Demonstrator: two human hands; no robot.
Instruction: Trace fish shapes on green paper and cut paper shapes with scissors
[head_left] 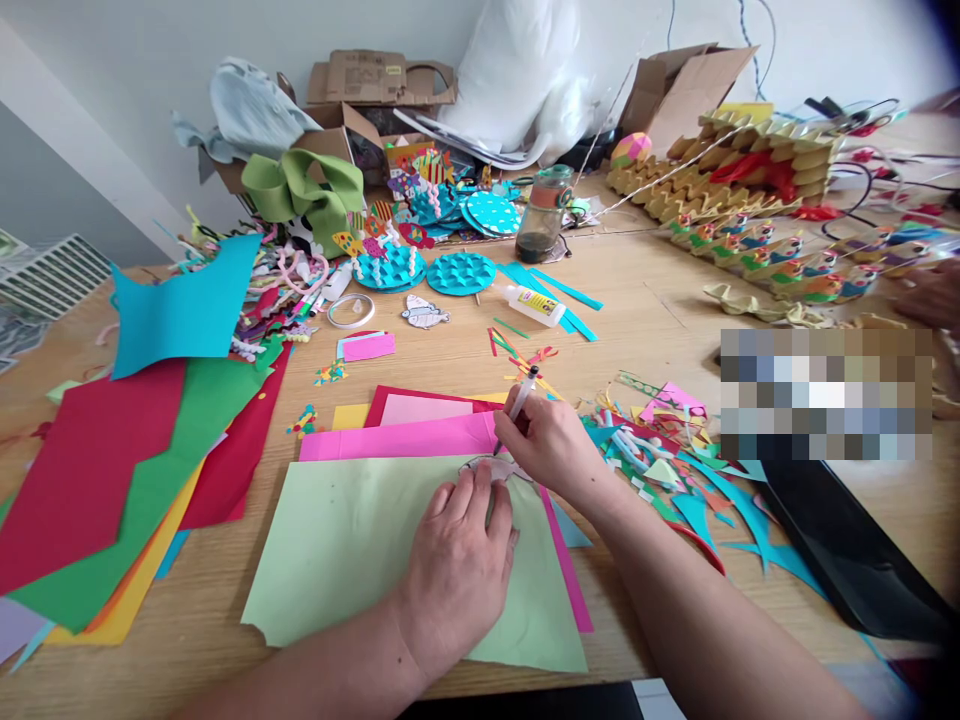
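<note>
My right hand (551,440) is closed around a pen (523,390) with a clear barrel and a dark cap end, its tip down at the edge of a small white fish cutout (474,466). My left hand (459,555) lies with fingers stretched out, fingertips pressing the cutout onto a pale green sheet of paper (337,540). A dark outline shows around the fish; my fingers hide part of it. Under the green sheet, a bright pink sheet (405,437) sticks out at the back and right.
Coloured paper (90,450) is piled left. Tape (351,311), fish cutouts (425,312) and a glue bottle (534,305) lie behind. Paper scraps (690,490) and a black tray-like object (840,540) are on the right. Another person's hand (930,295) shows at the right edge.
</note>
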